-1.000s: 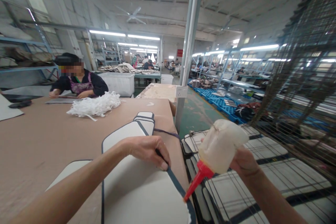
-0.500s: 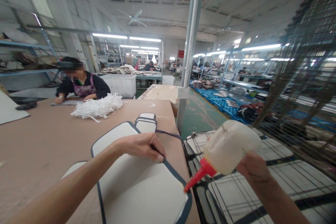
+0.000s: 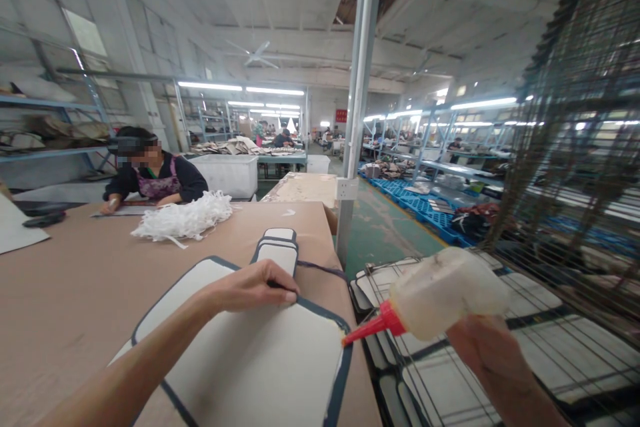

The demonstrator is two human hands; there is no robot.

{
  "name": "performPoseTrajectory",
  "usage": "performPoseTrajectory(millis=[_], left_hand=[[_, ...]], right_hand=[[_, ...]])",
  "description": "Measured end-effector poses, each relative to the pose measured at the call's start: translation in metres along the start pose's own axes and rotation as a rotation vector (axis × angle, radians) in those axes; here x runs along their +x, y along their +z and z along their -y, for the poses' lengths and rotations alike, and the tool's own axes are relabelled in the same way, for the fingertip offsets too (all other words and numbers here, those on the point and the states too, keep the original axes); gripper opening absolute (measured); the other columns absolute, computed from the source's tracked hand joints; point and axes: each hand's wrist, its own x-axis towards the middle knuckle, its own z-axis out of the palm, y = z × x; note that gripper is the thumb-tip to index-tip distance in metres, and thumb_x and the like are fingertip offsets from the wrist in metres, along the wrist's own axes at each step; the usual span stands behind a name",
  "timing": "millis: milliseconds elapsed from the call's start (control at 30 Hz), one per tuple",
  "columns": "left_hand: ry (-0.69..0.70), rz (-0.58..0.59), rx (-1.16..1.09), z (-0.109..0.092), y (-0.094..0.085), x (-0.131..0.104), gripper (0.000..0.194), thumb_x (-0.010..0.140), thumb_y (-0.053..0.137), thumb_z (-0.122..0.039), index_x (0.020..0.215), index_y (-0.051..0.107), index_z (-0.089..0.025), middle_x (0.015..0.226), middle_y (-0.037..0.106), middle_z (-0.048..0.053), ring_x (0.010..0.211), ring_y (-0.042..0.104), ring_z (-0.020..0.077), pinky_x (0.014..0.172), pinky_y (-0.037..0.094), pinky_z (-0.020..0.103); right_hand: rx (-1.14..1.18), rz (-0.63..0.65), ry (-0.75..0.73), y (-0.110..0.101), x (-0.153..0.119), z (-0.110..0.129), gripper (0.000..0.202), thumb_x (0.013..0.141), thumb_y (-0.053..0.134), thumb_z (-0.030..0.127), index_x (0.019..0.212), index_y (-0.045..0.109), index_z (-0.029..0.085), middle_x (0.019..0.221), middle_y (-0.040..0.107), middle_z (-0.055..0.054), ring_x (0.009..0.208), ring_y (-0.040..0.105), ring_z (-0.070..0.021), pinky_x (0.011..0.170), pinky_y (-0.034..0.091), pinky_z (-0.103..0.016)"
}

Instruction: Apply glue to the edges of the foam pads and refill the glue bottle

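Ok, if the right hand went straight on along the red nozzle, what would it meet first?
Likely the dark-edged white panel, at its corner: the red nozzle of the bottle in the right hand ends at that edge, though touching or just above is unclear.

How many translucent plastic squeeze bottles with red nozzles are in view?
1: the translucent plastic squeeze bottle, in the right hand, its conical red nozzle at a corner of the dark-edged white panel. Others may be hidden.

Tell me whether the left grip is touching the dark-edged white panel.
Touching. The head view shows the left grip at the white panel's far edge, thumb against the dark border with no gap.
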Motion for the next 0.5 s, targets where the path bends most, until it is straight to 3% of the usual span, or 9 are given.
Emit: performPoseTrajectory(millis=[100,233,500], left_hand=[[-0.002,-0.043,-0.003,0.003,0.001,-0.002,0.034,0.084,0.050,-0.039,0.060,0.051,-0.014,0.059,0.033,-0.003,0.058,0.029,0.0101,0.054,0.022,0.025],[-0.044,-0.100,0.012,0.007,0.002,-0.004,0.030,0.082,0.051,-0.038,0.064,0.054,-0.014,0.060,0.036,-0.004,0.058,0.031,0.0101,0.053,0.022,0.023],[-0.050,-0.115,0.019,0.015,0.001,-0.009,0.036,0.084,0.048,-0.042,0.060,0.046,-0.016,0.059,0.030,-0.004,0.058,0.027,0.0100,0.052,0.019,0.025]], right_hand=[[0.013,-0.097,-0.053,0.008,-0.003,0.001,0.051,0.058,0.078,0.029,0.108,0.066,0.028,0.096,0.073,-0.008,0.104,0.063,-0.0339,0.094,0.047,-0.048],[0.036,-0.176,-0.081,0.014,-0.008,0.000,0.047,0.057,0.079,0.025,0.103,0.068,0.029,0.098,0.073,-0.006,0.107,0.061,-0.0326,0.096,0.046,-0.046],[0.009,-0.092,-0.057,0.010,-0.010,-0.004,0.052,0.057,0.079,0.031,0.107,0.066,0.029,0.095,0.074,-0.008,0.100,0.064,-0.0344,0.090,0.051,-0.048]])
